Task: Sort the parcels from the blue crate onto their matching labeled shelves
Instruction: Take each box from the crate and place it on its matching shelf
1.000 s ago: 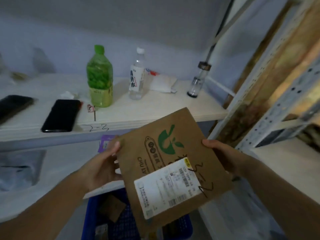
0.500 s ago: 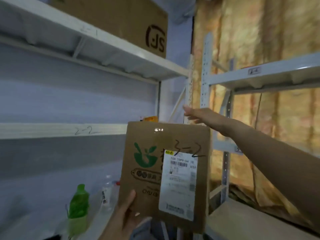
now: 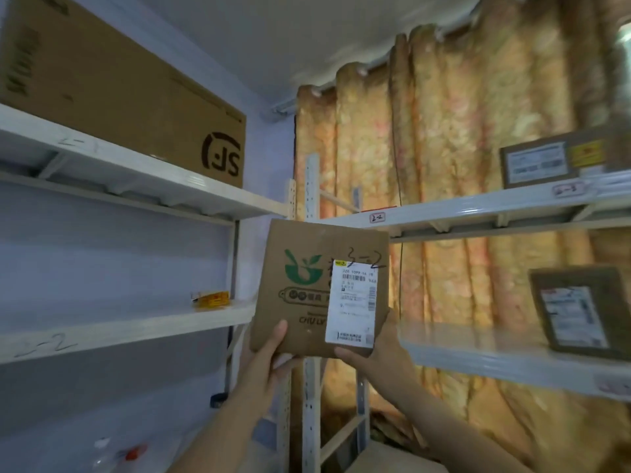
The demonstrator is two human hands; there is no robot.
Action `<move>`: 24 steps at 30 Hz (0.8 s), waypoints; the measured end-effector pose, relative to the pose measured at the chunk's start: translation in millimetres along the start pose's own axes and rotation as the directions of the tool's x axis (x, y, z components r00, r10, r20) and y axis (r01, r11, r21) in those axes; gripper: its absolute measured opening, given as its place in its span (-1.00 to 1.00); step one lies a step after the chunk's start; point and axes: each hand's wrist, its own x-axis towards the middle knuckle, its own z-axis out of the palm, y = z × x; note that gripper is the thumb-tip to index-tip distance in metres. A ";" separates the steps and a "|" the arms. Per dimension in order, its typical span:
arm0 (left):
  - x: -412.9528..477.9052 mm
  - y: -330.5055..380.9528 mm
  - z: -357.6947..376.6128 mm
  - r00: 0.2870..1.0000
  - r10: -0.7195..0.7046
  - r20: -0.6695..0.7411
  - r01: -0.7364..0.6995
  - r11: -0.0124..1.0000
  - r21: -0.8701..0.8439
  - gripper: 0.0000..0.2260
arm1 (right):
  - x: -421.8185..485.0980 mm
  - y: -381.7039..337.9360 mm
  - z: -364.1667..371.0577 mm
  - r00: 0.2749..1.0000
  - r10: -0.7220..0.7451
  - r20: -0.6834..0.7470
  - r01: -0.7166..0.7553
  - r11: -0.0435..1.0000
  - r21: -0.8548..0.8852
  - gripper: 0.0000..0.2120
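Observation:
I hold a flat brown cardboard parcel (image 3: 307, 288) upright in front of me, between two shelf units. It has a green plant logo, a white shipping label and "3-2" handwritten in black. My left hand (image 3: 269, 353) grips its lower left corner, thumb on the front. My right hand (image 3: 372, 349) holds its lower right edge from beneath. The left unit's middle shelf (image 3: 112, 332) is marked "2-2" by hand. The right unit's upper shelf (image 3: 461, 208) carries a small tag reading "2-2". The blue crate is out of view.
A large brown box (image 3: 129, 93) fills the left top shelf, marked "2-1". A small yellow packet (image 3: 210, 298) lies on the left middle shelf. Two labelled parcels (image 3: 577, 312) stand on the right shelves, one higher up. A patterned orange curtain (image 3: 444, 131) hangs behind.
My view has swung upward from the low shelf with bottles to the upper shelves. My right hand, stretched toward the upright half a second ago, has come back to the parcel's lower right edge.

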 end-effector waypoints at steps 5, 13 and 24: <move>26.9 -4.8 41.5 0.997 0.017 0.071 -0.059 0.760 0.647 -0.53 | 30.7 33.3 -65.0 0.997 -0.059 0.059 0.057 0.998 0.037 -0.06; 67.8 -26.5 114.6 0.963 0.160 0.218 -0.266 0.704 0.658 -0.30 | 63.7 66.4 -113.6 0.999 -0.050 0.008 0.051 0.995 -0.085 -0.04; 114.1 -97.0 126.0 0.967 0.138 0.212 -0.252 0.618 0.745 -0.34 | 80.0 133.1 -133.8 0.998 0.056 0.035 -0.042 0.951 -0.307 -0.12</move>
